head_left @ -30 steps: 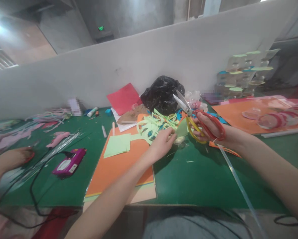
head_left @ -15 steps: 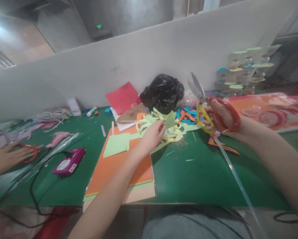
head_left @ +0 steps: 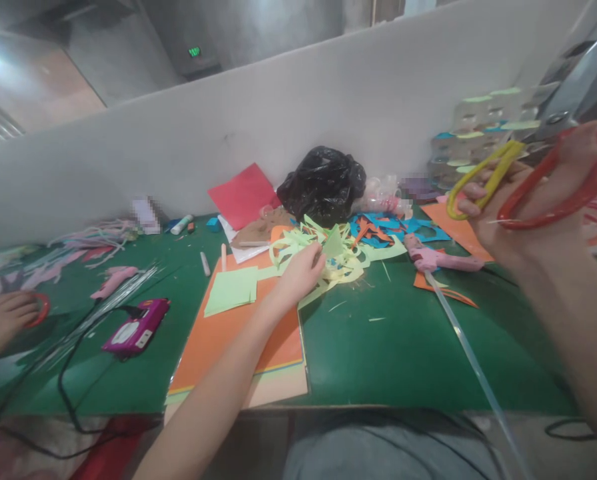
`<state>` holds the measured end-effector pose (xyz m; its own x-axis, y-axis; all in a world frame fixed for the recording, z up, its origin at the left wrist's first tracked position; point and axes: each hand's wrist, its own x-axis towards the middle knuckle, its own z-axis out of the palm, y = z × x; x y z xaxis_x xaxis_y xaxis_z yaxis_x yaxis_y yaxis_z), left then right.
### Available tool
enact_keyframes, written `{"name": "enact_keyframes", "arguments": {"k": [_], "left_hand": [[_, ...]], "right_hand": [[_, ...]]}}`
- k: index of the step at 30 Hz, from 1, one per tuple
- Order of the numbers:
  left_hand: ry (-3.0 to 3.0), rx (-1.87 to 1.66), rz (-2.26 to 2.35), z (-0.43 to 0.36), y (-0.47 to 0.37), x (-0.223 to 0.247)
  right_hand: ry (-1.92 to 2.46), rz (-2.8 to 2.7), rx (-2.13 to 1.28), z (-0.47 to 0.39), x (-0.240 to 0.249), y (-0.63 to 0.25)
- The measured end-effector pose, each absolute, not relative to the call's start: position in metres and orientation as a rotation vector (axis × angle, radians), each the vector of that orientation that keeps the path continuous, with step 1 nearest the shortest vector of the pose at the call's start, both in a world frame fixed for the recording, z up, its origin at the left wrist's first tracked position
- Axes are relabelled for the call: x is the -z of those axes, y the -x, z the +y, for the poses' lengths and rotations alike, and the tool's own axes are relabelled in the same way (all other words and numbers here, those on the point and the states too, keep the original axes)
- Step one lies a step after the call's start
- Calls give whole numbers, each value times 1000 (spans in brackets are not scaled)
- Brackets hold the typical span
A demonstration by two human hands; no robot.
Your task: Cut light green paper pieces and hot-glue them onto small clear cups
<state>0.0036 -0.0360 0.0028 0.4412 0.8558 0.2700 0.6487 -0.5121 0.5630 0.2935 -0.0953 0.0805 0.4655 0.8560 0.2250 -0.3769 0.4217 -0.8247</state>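
Observation:
My right hand is raised at the right, wrapped around scissors with a red loop and a yellow loop. Their metal blades point up toward the top right corner. My left hand is low over a heap of pale green paper scraps. Its curled fingers pinch a small green paper piece; the fingertips are partly hidden. Left of that forearm, several light green paper squares lie on a stack of orange sheets.
A pink glue gun with a long clear glue stick lies at right. Behind are a black plastic bag, red paper and blue scraps. A purple box and another person's hand with scissors are at left.
My right hand has lifted the scissors up and to the right, uncovering the pink glue gun. My left hand stays nearly in place. The other person's hand has drawn back left.

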Motion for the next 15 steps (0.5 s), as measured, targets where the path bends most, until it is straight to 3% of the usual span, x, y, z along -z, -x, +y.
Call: {"name": "enact_keyframes", "arguments": {"k": [5, 15], "left_hand": [[-2277, -747, 1312, -36, -4, -7], [-1904, -1054, 1242, -42, -4, -28]], "right_hand": [[804, -862, -983, -91, -73, -275], [1145, -1173, -1360, -84, -48, -264]]}}
